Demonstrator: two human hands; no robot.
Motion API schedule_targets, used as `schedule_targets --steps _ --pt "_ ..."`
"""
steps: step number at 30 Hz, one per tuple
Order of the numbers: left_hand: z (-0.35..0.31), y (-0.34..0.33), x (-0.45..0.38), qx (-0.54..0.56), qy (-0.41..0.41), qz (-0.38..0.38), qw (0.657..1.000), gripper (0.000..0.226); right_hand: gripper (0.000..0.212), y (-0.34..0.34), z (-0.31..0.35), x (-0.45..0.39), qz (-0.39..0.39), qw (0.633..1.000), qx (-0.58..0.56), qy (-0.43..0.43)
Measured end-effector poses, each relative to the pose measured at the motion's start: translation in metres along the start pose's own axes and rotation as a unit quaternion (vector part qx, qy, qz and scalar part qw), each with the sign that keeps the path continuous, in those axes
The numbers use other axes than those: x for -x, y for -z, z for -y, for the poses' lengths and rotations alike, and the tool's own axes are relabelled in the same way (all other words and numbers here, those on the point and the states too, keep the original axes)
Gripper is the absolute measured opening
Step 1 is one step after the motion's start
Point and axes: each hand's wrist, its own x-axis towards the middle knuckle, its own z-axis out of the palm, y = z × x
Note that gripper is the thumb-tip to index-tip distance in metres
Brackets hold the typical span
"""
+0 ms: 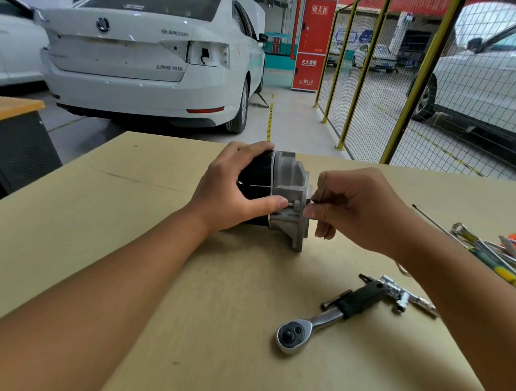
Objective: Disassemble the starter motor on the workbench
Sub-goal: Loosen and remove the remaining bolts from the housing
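The starter motor lies on its side on the tan workbench, with a black cylindrical body on the left and a grey cast-aluminium end housing on the right. My left hand grips the black body, its thumb pressed against the housing near a small bolt boss. My right hand is at the housing's right face, its thumb and fingers pinching a thin metal bolt that sticks out of the housing. Most of the bolt is hidden by my fingers.
A ratchet wrench lies at the front right, with sockets and an extension beside it. Further right lie a long thin rod, pliers and screwdrivers. A white car and yellow mesh fencing stand beyond the bench.
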Motion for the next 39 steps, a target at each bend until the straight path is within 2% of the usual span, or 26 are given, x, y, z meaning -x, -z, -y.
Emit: schedule_targets --steps 3,5,7,9,11,13,17,24,27,33,36,39 --pt "0.0 0.0 0.0 -0.001 -0.001 0.002 1.0 0.089 0.022 0.001 0.004 -0.002 0.043 0.975 0.183 0.119" --pt "0.001 0.0 0.0 -0.006 -0.001 0.003 1.0 0.089 0.02 0.003 0.005 -0.002 0.049 0.965 0.221 0.135" --pt "0.001 0.0 0.0 -0.007 -0.001 0.004 1.0 0.089 0.018 0.002 0.004 -0.001 0.033 0.975 0.191 0.109" --pt "0.001 0.0 -0.001 -0.006 -0.001 0.003 1.0 0.089 0.018 -0.001 0.002 0.002 0.006 0.998 0.065 0.014" --pt "0.001 0.0 -0.001 -0.006 -0.002 0.005 1.0 0.089 0.012 -0.004 0.001 0.003 -0.031 0.994 -0.08 -0.074" --pt "0.001 0.0 -0.001 -0.005 -0.001 0.006 1.0 0.089 0.016 -0.006 0.0 0.003 -0.05 0.982 -0.147 -0.111" --pt "-0.001 0.0 0.0 -0.004 0.001 0.005 1.0 0.089 0.009 -0.005 -0.005 0.002 -0.035 0.982 -0.161 -0.092" --pt "0.0 0.001 0.0 -0.001 0.001 0.004 1.0 0.088 0.014 -0.004 -0.005 0.006 0.002 0.994 -0.099 -0.039" --pt "0.0 0.001 0.0 -0.006 0.0 0.005 1.0 0.088 0.012 -0.005 -0.003 0.005 -0.023 0.987 -0.142 -0.078" --pt "-0.001 0.001 0.0 -0.01 -0.003 0.004 1.0 0.088 0.011 -0.014 0.0 0.0 -0.081 0.945 -0.25 -0.195" --pt "-0.001 0.0 0.0 -0.011 -0.003 0.004 1.0 0.088 0.012 -0.016 0.001 -0.001 -0.102 0.94 -0.244 -0.213" --pt "-0.001 0.0 0.0 -0.012 -0.003 0.002 1.0 0.088 0.008 -0.017 0.005 -0.002 -0.11 0.958 -0.191 -0.183"
